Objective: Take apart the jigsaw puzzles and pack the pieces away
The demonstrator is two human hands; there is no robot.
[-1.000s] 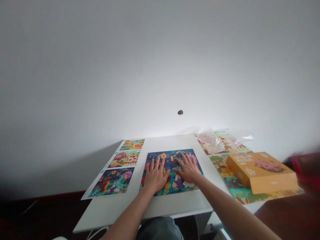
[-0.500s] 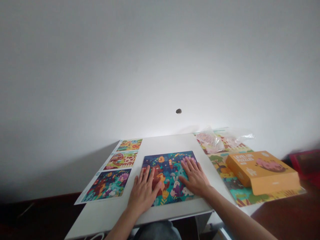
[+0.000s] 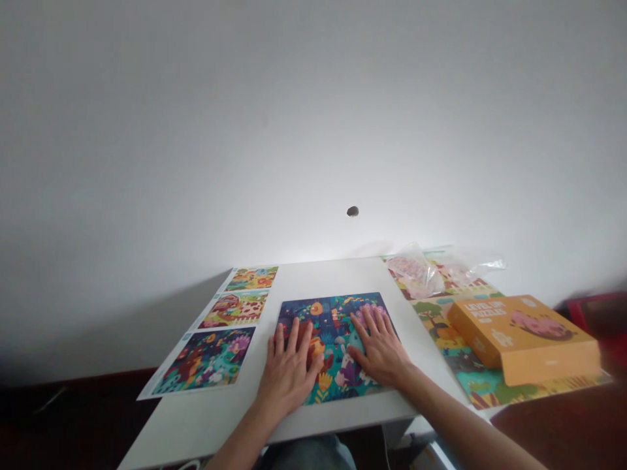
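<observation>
A dark blue jigsaw puzzle (image 3: 337, 339) with forest animals lies assembled on the white table (image 3: 220, 418). My left hand (image 3: 289, 365) rests flat over its left edge, fingers spread and pointing away from me. Flat across the right side of the puzzle lies my right hand (image 3: 379, 346), its fingers also apart. Parts of the picture under both palms are hidden. To the left, a printed sheet (image 3: 196, 333) shows three pictures, and the nearest one matches the puzzle.
On the right, an orange puzzle box (image 3: 526, 329) with its front flap out sits on colourful picture boards (image 3: 431, 313). Clear plastic bags (image 3: 416, 271) lie behind it. A wall (image 3: 313, 130) with a small hole stands at the table's back. Something red (image 3: 600, 316) is at far right.
Both hands remain flat on the puzzle. My left hand has shifted slightly right and my right hand's fingers have spread a little more. The view has moved slightly.
</observation>
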